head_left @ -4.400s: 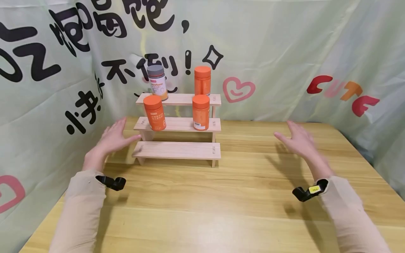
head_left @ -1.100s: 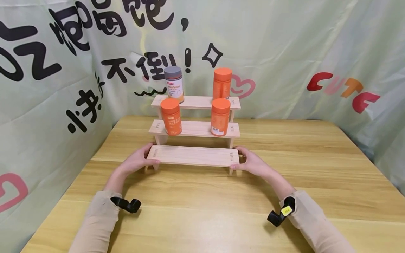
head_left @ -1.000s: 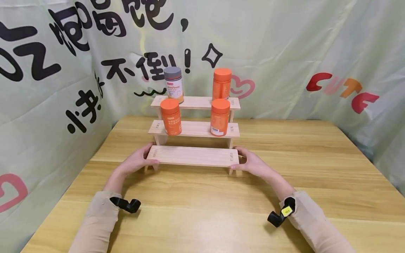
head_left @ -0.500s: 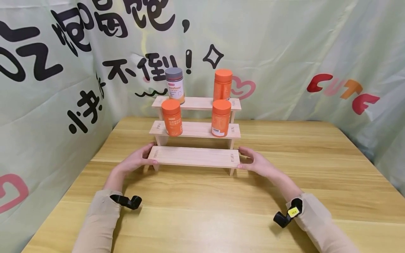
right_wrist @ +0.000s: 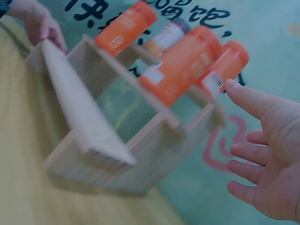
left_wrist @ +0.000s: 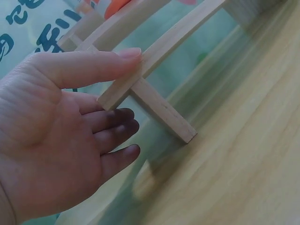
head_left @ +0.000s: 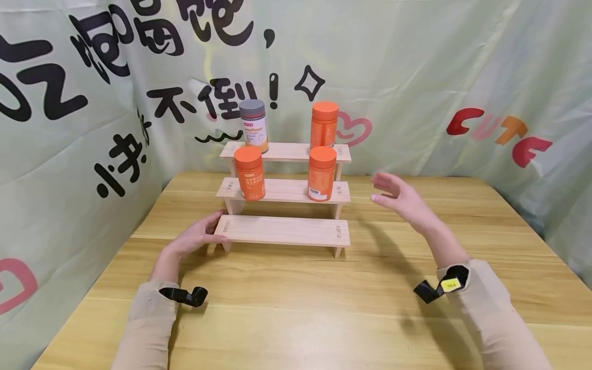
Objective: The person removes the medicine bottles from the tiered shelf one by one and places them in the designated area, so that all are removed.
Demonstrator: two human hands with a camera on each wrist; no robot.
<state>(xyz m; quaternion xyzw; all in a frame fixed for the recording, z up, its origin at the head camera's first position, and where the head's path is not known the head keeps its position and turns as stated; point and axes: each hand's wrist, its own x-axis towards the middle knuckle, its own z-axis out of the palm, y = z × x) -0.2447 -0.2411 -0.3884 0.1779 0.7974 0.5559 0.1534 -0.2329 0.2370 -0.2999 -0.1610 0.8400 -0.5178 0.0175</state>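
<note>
Left hand grips the left end of the lowest board of a wooden stand, with the thumb at the near edge. Right hand is raised to the right of the stand, apart from it, fingers spread and holding nothing.

Worktop carries the stand somewhat left of centre; no fastening is visible. Probable fault: with only the left end held, a one-sided push or pull could swing the stand askew. A one-sided lift would likely tilt all three boards toward the right.

Middle board: the near-left orange bottle and the near-right orange bottle stand upright, bases at the near edge. This leaves little margin; a jolt could topple either onto the lowest board.

Top board: the far-right orange bottle and the gray-lidded bottle stand upright, each partly behind a nearer one. Should the right hand reach across from the near side, it could knock the near-right orange bottle.
</note>
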